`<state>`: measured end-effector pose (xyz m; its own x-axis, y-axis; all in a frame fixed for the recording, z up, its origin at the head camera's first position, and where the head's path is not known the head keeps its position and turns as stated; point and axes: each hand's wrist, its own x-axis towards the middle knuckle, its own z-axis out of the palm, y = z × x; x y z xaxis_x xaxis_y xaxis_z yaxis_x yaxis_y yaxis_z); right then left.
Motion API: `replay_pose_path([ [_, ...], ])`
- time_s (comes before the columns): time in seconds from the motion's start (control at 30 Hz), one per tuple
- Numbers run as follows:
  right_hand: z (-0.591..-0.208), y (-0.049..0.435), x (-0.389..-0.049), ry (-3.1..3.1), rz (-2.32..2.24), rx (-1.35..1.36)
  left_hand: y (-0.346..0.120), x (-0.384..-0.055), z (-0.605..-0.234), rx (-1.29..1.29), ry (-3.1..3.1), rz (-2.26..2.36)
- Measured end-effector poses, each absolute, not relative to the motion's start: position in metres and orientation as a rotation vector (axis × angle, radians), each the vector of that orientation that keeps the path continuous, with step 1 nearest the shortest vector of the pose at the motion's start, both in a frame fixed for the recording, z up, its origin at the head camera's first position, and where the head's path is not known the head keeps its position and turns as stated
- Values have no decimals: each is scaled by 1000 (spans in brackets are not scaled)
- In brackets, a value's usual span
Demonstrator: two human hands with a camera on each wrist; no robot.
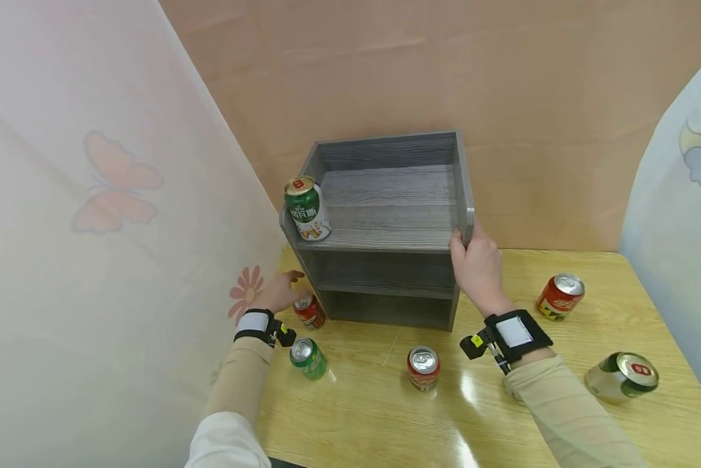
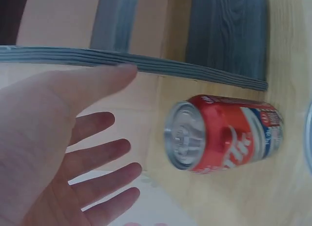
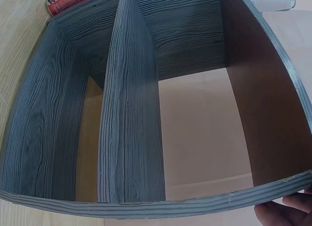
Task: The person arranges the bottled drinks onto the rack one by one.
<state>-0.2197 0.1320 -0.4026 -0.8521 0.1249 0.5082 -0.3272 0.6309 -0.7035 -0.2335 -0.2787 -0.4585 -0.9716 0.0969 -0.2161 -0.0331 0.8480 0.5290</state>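
Observation:
A grey wood-grain shelf unit (image 1: 385, 218) stands on the table. My right hand (image 1: 479, 270) grips the front of its right side panel, the thumb inside and the other fingers behind. In the right wrist view, only some fingertips (image 3: 282, 214) show at that panel's edge. A green and white can (image 1: 307, 211) is upright at the left of the top shelf. Beside the unit's left panel is my left hand (image 1: 277, 292), its fingers spread and holding nothing. Its thumb overlaps the panel edge in the left wrist view; contact is unclear. A red can (image 2: 224, 133) stands just below this hand.
A green can (image 1: 308, 359) and a red can (image 1: 423, 370) stand in front of the unit. To the right are another red can (image 1: 560, 297) and a white-green can (image 1: 620, 378). My right forearm mostly hides another object. A patterned wall (image 1: 122, 260) borders the left side.

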Motion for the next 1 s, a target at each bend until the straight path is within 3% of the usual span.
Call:
replay_pose_path([
  [1.0, -404, 132, -219, -2323, 1108, 148, -268, -227, -505, 93, 2892, 641],
])
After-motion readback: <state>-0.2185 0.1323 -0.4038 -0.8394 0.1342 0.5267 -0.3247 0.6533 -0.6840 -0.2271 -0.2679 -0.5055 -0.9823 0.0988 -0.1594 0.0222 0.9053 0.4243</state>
